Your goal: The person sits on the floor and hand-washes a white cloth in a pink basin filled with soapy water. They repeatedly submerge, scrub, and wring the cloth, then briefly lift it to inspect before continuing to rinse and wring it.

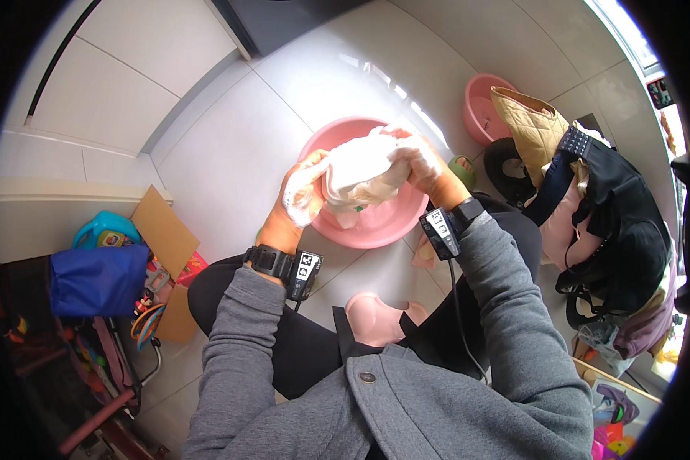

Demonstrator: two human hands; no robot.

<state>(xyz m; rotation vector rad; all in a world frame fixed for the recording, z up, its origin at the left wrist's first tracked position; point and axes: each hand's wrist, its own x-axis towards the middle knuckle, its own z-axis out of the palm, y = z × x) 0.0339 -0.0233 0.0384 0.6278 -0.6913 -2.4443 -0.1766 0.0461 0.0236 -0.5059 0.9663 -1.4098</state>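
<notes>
A wet white cloth is stretched between my two hands above a round pink plastic basin on the tiled floor. My left hand, with white suds on its palm, pinches the cloth's left edge. On the right side, my right hand grips the other end, and it is sudsy too. The cloth's lower folds hang into the basin and hide part of its inside. A small green mark shows on the cloth. Both wrists carry black straps with small box-shaped devices.
A second pink basin stands at the upper right, beside a heap of clothes with a tan quilted piece and a black bag or garment. A pink plastic object lies between my knees. At left are a blue cloth item, a cardboard box and toys.
</notes>
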